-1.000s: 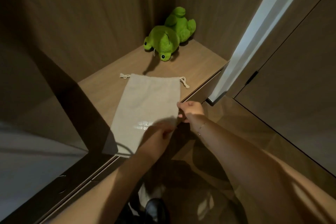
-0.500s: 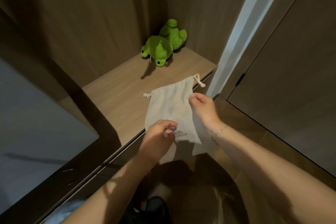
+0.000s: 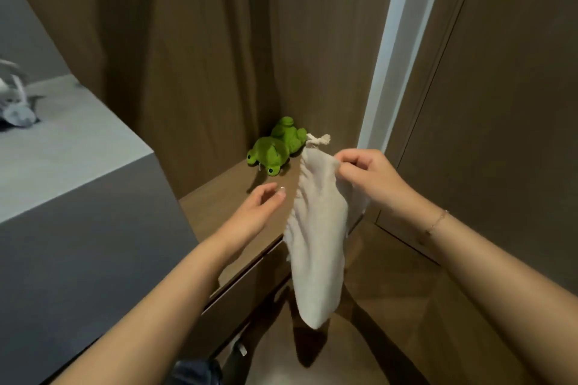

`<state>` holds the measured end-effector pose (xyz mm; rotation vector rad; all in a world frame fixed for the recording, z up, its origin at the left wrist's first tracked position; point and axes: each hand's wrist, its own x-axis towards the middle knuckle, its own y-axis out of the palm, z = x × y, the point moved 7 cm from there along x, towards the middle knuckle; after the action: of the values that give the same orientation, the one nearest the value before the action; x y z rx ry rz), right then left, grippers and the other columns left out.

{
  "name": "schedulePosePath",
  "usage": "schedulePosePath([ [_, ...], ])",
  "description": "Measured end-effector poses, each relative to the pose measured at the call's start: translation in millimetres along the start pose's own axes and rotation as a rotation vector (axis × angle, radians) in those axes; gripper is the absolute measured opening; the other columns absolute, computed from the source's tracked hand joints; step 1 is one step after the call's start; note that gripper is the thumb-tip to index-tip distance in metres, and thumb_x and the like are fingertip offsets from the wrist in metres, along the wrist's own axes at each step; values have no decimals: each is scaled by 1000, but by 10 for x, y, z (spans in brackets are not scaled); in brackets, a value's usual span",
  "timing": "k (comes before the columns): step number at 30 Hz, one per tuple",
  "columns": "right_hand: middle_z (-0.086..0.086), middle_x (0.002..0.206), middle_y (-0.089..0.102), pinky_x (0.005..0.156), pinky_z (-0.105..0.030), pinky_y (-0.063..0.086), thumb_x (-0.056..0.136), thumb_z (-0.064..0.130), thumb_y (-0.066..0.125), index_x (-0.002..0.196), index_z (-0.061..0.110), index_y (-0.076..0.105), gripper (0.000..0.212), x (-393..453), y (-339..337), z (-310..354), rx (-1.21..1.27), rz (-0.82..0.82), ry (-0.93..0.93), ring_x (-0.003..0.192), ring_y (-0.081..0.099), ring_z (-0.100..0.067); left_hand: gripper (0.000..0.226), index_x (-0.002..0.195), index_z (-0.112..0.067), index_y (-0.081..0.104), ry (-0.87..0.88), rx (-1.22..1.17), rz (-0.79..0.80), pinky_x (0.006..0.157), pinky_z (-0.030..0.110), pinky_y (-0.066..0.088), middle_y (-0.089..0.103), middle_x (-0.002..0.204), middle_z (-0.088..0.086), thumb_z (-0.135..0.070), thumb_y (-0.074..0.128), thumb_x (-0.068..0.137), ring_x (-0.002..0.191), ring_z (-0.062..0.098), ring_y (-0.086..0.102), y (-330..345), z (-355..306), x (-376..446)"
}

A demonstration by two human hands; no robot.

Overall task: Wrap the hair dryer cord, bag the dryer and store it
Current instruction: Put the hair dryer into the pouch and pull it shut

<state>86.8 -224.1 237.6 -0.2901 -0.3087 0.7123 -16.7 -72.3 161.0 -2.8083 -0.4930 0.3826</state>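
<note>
Cloth bag (image 3: 316, 247) hangs in the middle of the frame of the head view, the only view I have. It is pale, thin and empty, and it drops down from the right hand (image 3: 364, 176) in soft folds past the edge of the wooden shelf (image 3: 225, 206). The grip of the right hand is pressed together, pinching the bag near its mouth, just below the knotted drawstring (image 3: 319, 141). The left hand (image 3: 256, 212) is spread, with nothing in it, just beside the bag but not touching it.

I judge the bag to be very light and limp: it has no stiffness and will not keep its mouth wide by itself. I would take it at the hem of the mouth with both hands, one at each side, so that the opening stays wide for the dryer. The cloth looks not slippery, and a light pinch seems to be enough.

At centre, behind the bag, a green plush frog (image 3: 275, 151) lies in the corner of the shelf. In the left of the frame is a grey tabletop (image 3: 72, 141). At its far left edge lies something grey and blurred; perhaps it is the dryer, but I cannot tell.
</note>
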Motion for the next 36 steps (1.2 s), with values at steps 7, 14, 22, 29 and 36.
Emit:
schedulePosePath([
  [7, 0, 73, 62, 67, -19, 51, 82, 14, 51, 67, 20, 68, 23, 23, -26, 1032, 97, 14, -54, 74, 57, -10, 44, 127, -27, 61, 18, -426, 158, 94, 32, 49, 71, 119, -4, -52, 42, 96, 109, 13, 67, -92, -589, -633],
  [14, -11, 92, 59, 82, -40, 46, 87, 16, 49, 85, 9, 68, 20, 244, 307, 1745, 210, -76, 8, 88, 52, -23, 25, 110, -39, 63, 167, -424, -212, 82, 28, 49, 69, 113, -13, -50, 44, 97, 105, 9, 64, -1116, -1247, -1140],
  [22, 6, 95, 61, 67, -25, 43, 93, 22, 53, 104, 6, 63, 22, 664, 1138, 3151, 303, 6, -124, 90, 55, -12, 33, 58, -23, 31, 282, -451, -471, 45, 25, 24, 29, 52, -7, -23, 44, 89, 47, 10, 27, -2631, -1838, -1842],
  [29, -5, 112, 59, 88, -35, 48, 93, 21, 51, 120, 0, 56, 35, 965, 2131, 4111, 495, 117, -165, 102, 55, -22, 39, 50, -24, 34, 375, -298, -713, 42, 23, 26, 30, 48, -9, -25, 46, 88, 43, 9, 27, -3792, -2269, -2603],
  [36, -13, 87, 65, 66, -27, 51, 93, 13, 53, 90, 6, 66, 15, 1112, 3314, 3966, 383, 302, -140, 75, 55, -18, 27, 66, -15, 58, 210, 119, -1003, 65, 34, 39, 57, 65, 6, -36, 51, 82, 64, 23, 52, -4673, -1929, -2971],
])
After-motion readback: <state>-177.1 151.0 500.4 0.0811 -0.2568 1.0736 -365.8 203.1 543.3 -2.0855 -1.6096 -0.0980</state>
